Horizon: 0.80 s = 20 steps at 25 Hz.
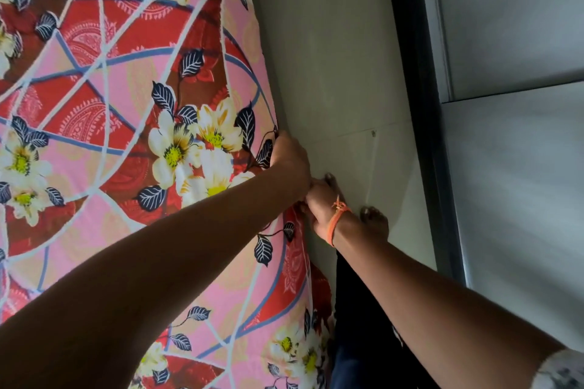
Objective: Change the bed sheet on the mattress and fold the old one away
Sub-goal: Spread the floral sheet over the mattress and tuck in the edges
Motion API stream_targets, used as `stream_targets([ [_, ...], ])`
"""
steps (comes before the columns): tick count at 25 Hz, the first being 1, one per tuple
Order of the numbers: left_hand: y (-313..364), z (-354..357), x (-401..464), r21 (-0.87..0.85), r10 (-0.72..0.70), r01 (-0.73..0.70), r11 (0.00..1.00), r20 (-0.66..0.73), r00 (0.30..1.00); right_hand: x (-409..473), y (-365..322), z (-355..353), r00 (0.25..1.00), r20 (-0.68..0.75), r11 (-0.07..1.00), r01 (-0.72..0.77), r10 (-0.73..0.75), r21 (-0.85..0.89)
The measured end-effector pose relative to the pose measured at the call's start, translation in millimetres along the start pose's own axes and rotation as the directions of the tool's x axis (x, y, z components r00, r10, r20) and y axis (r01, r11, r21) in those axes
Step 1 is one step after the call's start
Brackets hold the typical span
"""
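Right hand (319, 211), orange thread band (336, 221) at wrist: fingers curled, pinching the sheet's edge. Left hand (289, 159): gripping the same edge just above. Pink-and-red floral cotton bed sheet (126, 88): spread over the bed, left. Grey tiled floor (347, 73): alongside, right.

A: Where's there room beside the sheet (132, 110)?
B: Only the bare floor (341, 79) strip along its edge.
A: What blocks it?
B: The dark frame (420, 123) beyond; two feet (374, 223) stand on that strip.
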<state>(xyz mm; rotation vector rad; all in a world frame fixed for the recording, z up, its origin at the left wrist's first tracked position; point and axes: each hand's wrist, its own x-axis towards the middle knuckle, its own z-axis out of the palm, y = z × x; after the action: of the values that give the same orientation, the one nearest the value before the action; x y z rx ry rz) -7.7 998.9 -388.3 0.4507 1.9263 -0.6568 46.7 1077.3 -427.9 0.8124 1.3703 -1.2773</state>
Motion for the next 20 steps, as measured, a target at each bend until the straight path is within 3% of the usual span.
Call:
stream_targets([
  [3, -9, -2, 10, -0.042, -0.004, 0.007, 0.999, 0.063, 0.998, 10, -6, -4, 0.987, 0.107, 0.993, -0.115, 0.119, -0.036],
  [6, -16, 5, 17, -0.102, 0.037, -0.041, 0.994, -0.042, 0.998, 20, -13, 4, 0.986, 0.084, 0.984, -0.135, 0.145, -0.117],
  [10, -10, 11, 17, -0.146, 0.009, -0.020, 0.989, -0.075, 0.997, 9, -7, 10, 0.995, -0.051, 0.992, -0.078, 0.083, 0.096],
  [12, -7, 9, 17, -0.112, 0.020, -0.029, 0.993, -0.088, 0.996, 11, -1, 7, 0.996, -0.056, 0.965, -0.054, 0.070, 0.258],
  [14, -4, 9, 19, -0.110, 0.023, -0.032, 0.993, -0.081, 0.996, 6, -1, 5, 0.997, -0.037, 0.951, -0.051, 0.065, 0.305],
  [17, 13, 12, 6, -0.125, -0.014, 0.009, 0.992, -0.044, 0.999, -7, -3, -2, 0.998, 0.055, 0.967, -0.004, -0.010, 0.254],
  [19, 31, 16, -16, -0.115, -0.032, 0.028, 0.993, -0.038, 0.999, -9, 8, -18, 0.996, 0.050, 0.997, 0.080, -0.080, 0.011],
  [20, 43, 21, -30, -0.094, -0.034, 0.028, 0.995, -0.067, 0.997, -8, 22, -31, 0.999, 0.025, 0.989, 0.050, -0.046, -0.138],
])
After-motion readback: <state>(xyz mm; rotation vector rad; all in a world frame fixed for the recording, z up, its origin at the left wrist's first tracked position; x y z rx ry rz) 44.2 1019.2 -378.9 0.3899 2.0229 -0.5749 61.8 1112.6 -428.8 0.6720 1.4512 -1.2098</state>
